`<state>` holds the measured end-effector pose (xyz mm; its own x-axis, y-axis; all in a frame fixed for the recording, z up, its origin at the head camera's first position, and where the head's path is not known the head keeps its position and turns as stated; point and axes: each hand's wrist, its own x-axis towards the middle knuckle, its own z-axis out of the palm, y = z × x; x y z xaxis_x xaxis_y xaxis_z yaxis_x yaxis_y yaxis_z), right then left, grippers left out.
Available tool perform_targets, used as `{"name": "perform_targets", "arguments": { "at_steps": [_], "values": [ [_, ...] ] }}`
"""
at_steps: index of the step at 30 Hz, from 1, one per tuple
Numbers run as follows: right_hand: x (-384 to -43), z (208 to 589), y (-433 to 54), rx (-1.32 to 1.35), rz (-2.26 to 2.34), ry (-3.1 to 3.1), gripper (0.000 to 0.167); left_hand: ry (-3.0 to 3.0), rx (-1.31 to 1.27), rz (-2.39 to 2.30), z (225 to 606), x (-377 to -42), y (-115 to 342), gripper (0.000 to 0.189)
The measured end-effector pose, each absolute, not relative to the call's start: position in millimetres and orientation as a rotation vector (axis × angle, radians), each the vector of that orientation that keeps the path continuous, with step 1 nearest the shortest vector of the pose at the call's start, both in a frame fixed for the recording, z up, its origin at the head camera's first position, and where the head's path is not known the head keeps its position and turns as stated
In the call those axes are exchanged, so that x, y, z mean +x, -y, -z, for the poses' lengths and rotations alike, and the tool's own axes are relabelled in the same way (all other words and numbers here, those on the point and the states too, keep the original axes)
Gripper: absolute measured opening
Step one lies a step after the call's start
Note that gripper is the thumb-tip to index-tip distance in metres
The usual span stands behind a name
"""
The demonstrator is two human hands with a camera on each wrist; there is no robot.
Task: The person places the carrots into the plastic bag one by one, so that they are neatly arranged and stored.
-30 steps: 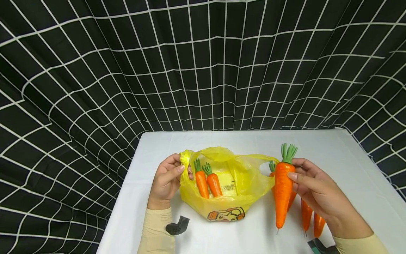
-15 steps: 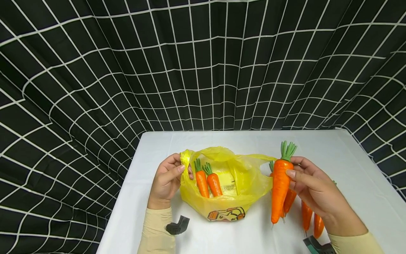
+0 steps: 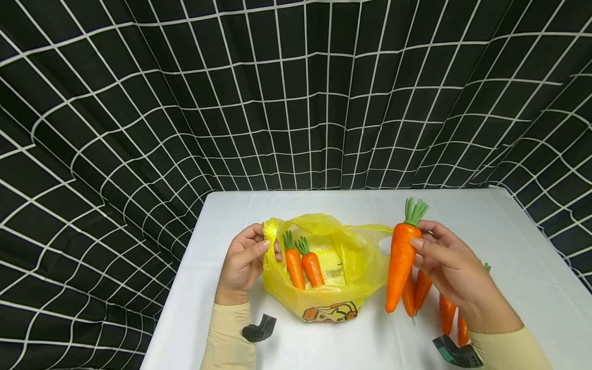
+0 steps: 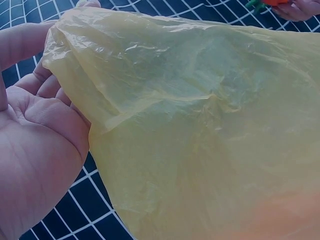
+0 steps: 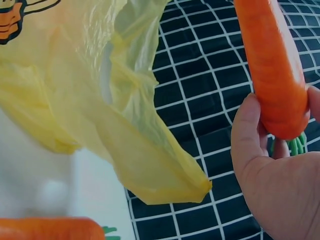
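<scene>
My left hand (image 3: 243, 262) pinches the left handle of a yellow plastic bag (image 3: 330, 293), whose mouth gapes open. Two carrots with green tops lie inside, a left carrot (image 3: 294, 267) and a right carrot (image 3: 312, 270). My right hand (image 3: 453, 267) grips a large carrot (image 3: 400, 262) near its green top, thumb in front, tip pointing down. In the head view this carrot overlaps the bag's right edge. The right wrist view shows the held carrot (image 5: 275, 70) between thumb and fingers, apart from the bag's loose handle (image 5: 165, 170).
Several more carrots (image 3: 422, 290) lie on the white table (image 3: 361, 344) under and beside my right hand, partly hidden by it. A black curtain (image 3: 319, 128) with a white grid surrounds the table at the back and sides.
My right hand has moved left and slightly up with the carrot, bringing it over the bag's right edge and tilting its tip leftward. The left hand and bag have stayed nearly still.
</scene>
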<state>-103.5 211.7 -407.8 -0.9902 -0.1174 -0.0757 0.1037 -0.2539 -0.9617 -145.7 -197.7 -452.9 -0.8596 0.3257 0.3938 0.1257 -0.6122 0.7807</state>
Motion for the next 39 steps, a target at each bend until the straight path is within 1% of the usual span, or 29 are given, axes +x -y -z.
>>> {"name": "perform_targets", "arguments": {
  "at_steps": [8,19,39],
  "values": [
    [-108,401,-203,0.047,2.375,-1.85,0.039,-1.303,0.775,-2.607,453,-146,198,0.039],
    [-111,396,-192,0.022,2.414,-1.825,0.041,-1.316,0.778,-2.613,453,-145,198,0.038],
    [-110,399,-176,0.036,2.469,-1.776,0.036,-1.325,0.77,-2.622,453,-145,198,0.036]
  ]
}}
